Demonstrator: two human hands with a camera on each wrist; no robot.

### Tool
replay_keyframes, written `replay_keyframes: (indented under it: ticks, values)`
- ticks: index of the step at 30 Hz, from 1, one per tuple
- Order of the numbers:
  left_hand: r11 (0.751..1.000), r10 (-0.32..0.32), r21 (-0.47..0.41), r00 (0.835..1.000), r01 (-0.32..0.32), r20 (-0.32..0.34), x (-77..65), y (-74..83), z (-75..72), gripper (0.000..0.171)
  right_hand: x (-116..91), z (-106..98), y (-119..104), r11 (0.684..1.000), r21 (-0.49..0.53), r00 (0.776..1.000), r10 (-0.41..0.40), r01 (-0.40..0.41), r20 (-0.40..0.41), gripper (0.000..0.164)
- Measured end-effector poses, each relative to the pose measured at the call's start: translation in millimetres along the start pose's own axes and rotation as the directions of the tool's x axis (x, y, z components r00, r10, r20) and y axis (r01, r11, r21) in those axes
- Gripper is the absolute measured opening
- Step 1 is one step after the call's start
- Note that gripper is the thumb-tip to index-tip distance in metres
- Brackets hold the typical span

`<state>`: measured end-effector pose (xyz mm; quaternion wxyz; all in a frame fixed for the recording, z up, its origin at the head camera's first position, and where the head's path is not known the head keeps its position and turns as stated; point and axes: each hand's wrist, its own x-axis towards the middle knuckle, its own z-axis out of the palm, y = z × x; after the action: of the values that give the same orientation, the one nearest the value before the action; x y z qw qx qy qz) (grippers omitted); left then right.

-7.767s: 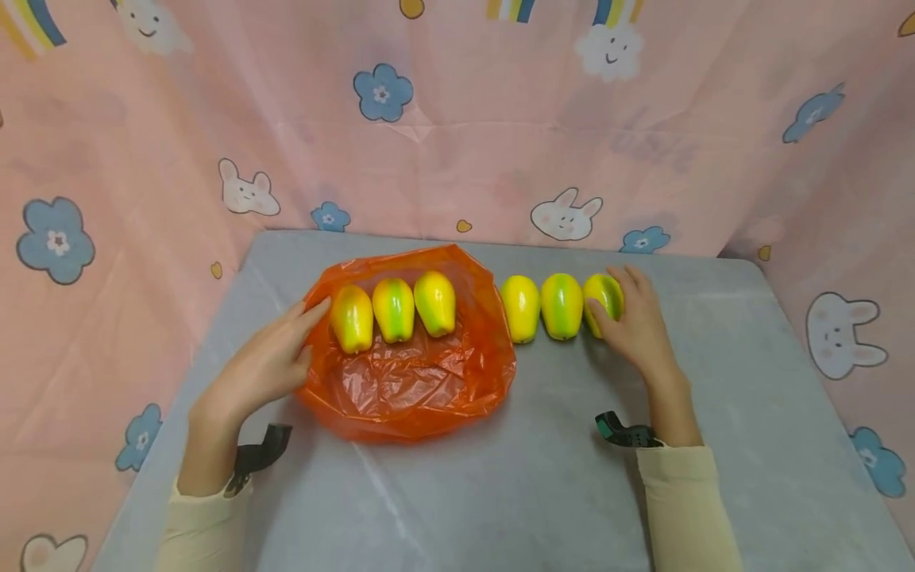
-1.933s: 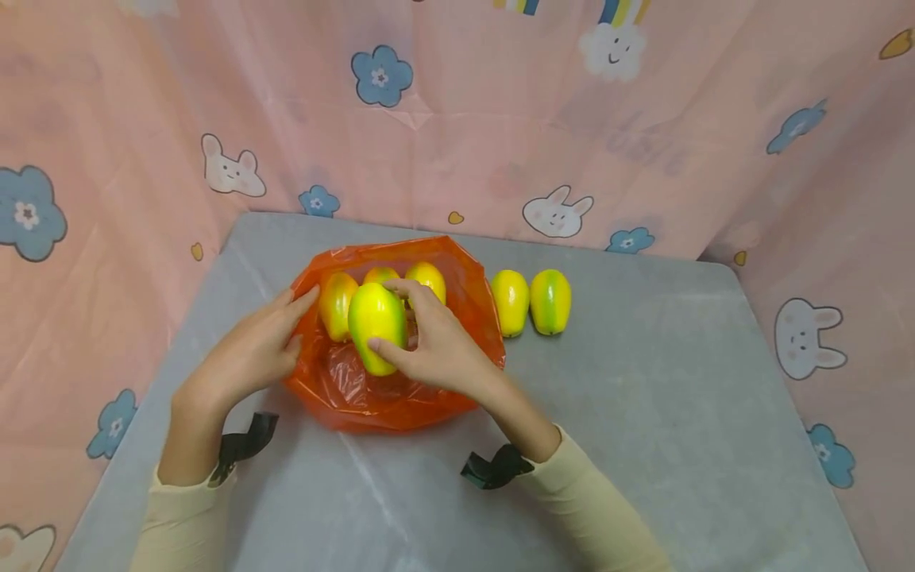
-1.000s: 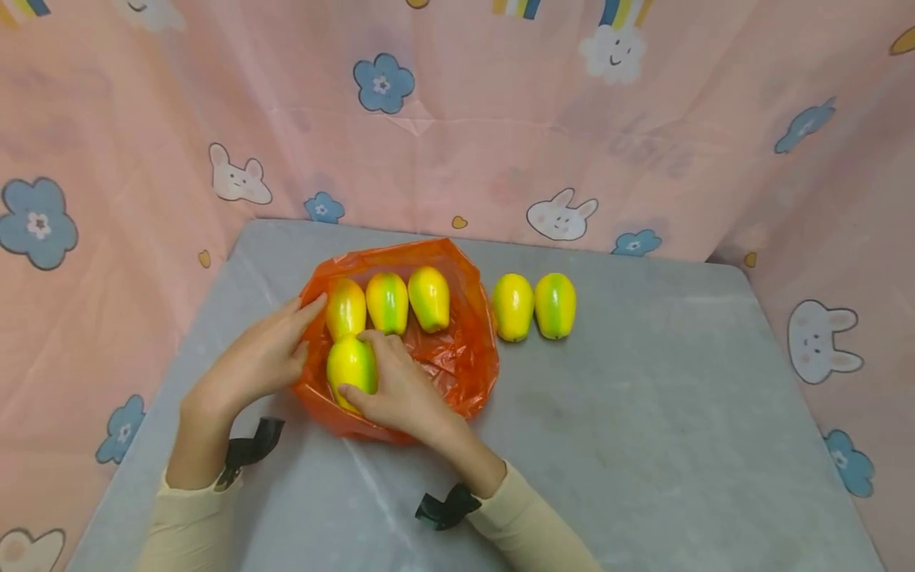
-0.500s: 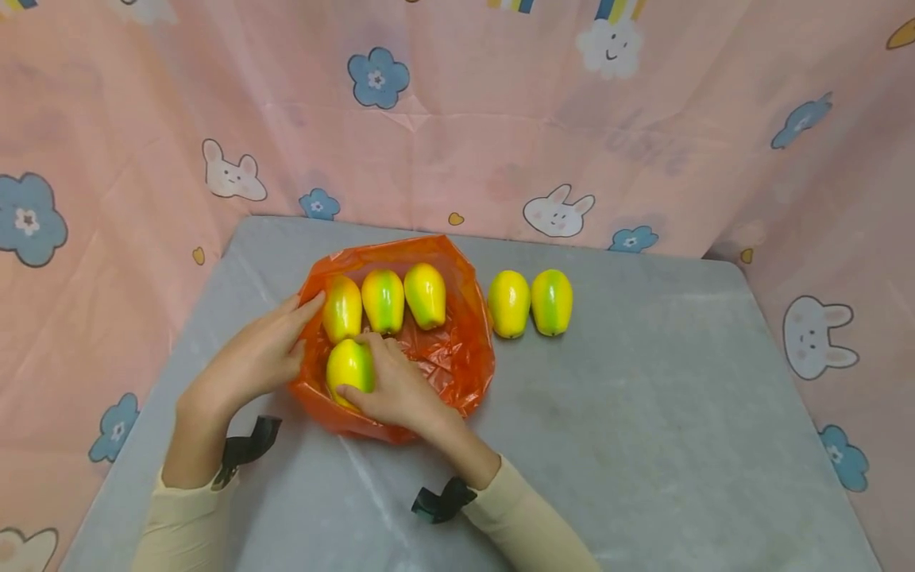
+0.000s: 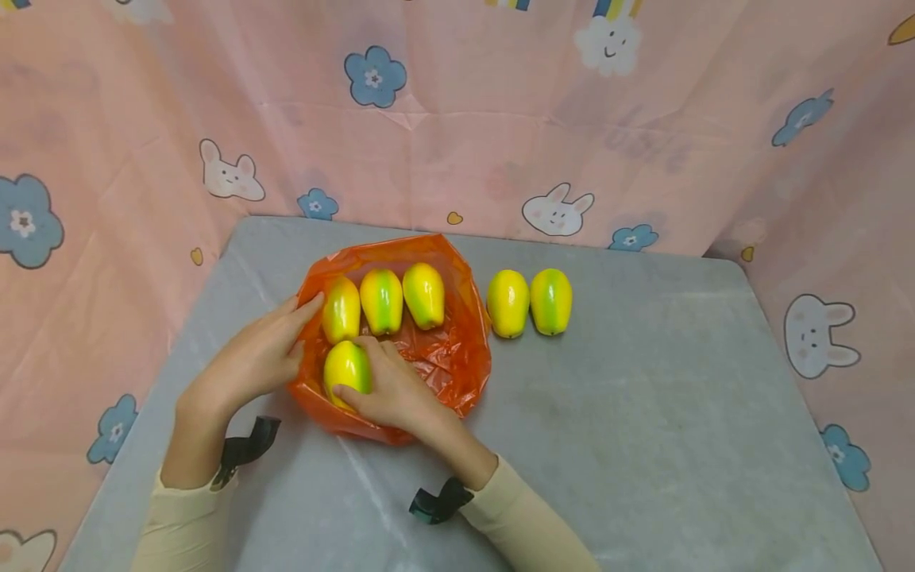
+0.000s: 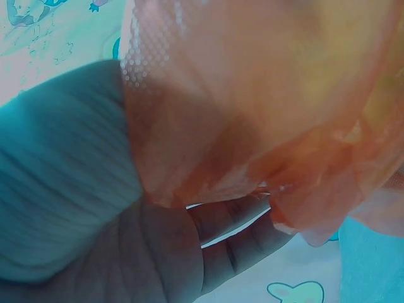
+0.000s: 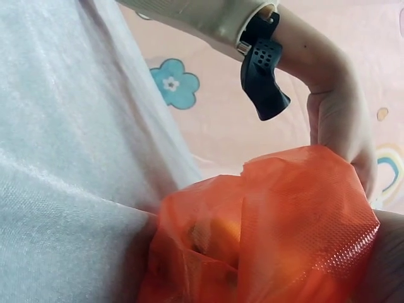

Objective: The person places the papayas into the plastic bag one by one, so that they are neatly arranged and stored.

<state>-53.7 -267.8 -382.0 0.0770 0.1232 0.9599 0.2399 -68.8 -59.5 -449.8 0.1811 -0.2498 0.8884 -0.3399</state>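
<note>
Head view: saw the right hand [image 5: 389, 385] curled round a shiny, oval, yellow-and-green fruit [image 5: 346, 372], with the thumb on the near side. Found that fruit inside a thin, see-through, orange plastic bag [image 5: 468, 342], in the front left part. Saw three more shiny, oval, yellow-and-green fruits [image 5: 382, 302] in a row at the back of the same bag, the left one just behind the held fruit.

Saw the left hand [image 5: 260, 353] touching the bag's left rim, with long, mostly straight fingers. Could not tell a pinch from a plain touch there, even in the left wrist view, with the fingertips hidden by the plastic. Saw the two hands near each other but apart.

Counted two smooth, oval, yellow-and-green fruits [image 5: 508, 303] outside, side by side, just right of the bag on a flat grey table [image 5: 679, 397]. Saw a pink cloth [image 5: 465, 143] behind, with white bunnies and blue flowers. Saw cream sleeves [image 5: 179, 528] and a bent black piece [image 5: 250, 442] at each wrist.
</note>
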Motion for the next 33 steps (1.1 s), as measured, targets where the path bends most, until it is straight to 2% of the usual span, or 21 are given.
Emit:
replay_keyframes:
  ticks: [4,13,23,28,33]
  values:
    - [1.0,-0.001,0.002,1.0,0.001,-0.001,0.3,0.2,0.3,0.073,-1.5,-3.1,-0.6,1.0,0.004,1.0,-0.003,0.003,0.004,0.077]
    - [1.0,-0.009,0.005,1.0,0.009,0.001,0.3,1.0,1.1,0.073,-9.5,-16.9,-3.1,1.0,-0.012,0.999,-0.01,0.01,-0.048,0.071]
    - [1.0,-0.025,0.019,1.0,0.025,0.009,-2.1,-2.6,-1.9,0.075,-14.8,-21.9,-14.7,0.999,-0.013,0.998,-0.048,0.048,-0.033,0.067]
    - [0.999,-0.037,0.018,0.999,0.037,0.017,-0.7,-4.5,-1.8,0.075,-16.6,-25.6,-12.2,0.998,0.0,0.997,-0.065,0.066,-0.036,0.064]
    - [0.998,-0.058,0.007,0.998,0.058,0.025,0.0,-2.3,-0.5,0.075,-18.5,-32.2,-7.2,0.999,0.008,0.999,-0.045,0.045,-0.031,0.063]
